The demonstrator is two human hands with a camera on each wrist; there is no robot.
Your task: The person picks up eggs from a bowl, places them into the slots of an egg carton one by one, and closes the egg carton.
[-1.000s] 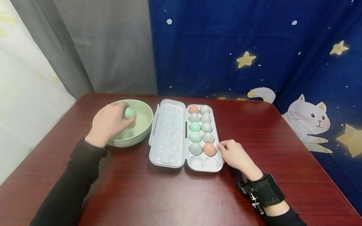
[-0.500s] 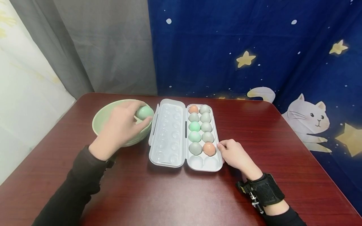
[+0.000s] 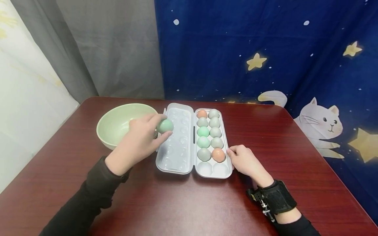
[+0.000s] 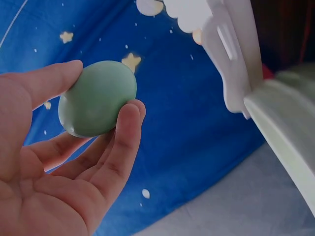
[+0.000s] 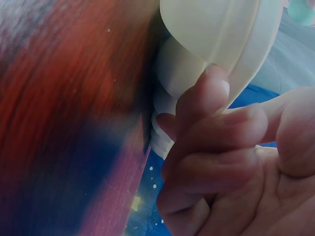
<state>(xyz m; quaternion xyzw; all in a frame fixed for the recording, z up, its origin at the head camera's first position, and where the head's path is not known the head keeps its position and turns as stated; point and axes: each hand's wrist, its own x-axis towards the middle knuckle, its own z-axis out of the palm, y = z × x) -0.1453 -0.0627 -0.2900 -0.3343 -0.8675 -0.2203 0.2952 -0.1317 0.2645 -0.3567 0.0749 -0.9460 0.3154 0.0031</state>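
Observation:
Over the left edge of the open egg carton's lid (image 3: 178, 154), my left hand (image 3: 137, 141) pinches a green egg (image 3: 165, 126) between thumb and fingers. The left wrist view shows that egg (image 4: 98, 98) held clear of anything else. My right hand (image 3: 246, 162) grips the right rim of the egg carton (image 3: 204, 169) near its front corner. In the right wrist view, curled fingers (image 5: 211, 132) lie against the pale carton wall (image 5: 231, 29). Orange, grey and green eggs (image 3: 203, 142) fill the carton's back rows; its two front cups hold nothing.
A pale green bowl (image 3: 113, 126) stands left of the carton, partly covered by the left hand. Both rest on a dark red wooden table (image 3: 189, 203). Grey and blue curtains (image 3: 206, 49) hang behind the table.
My left hand has carried the green egg rightward, out of the bowl, past its rim and over the lid. The right hand and the carton have stayed in place.

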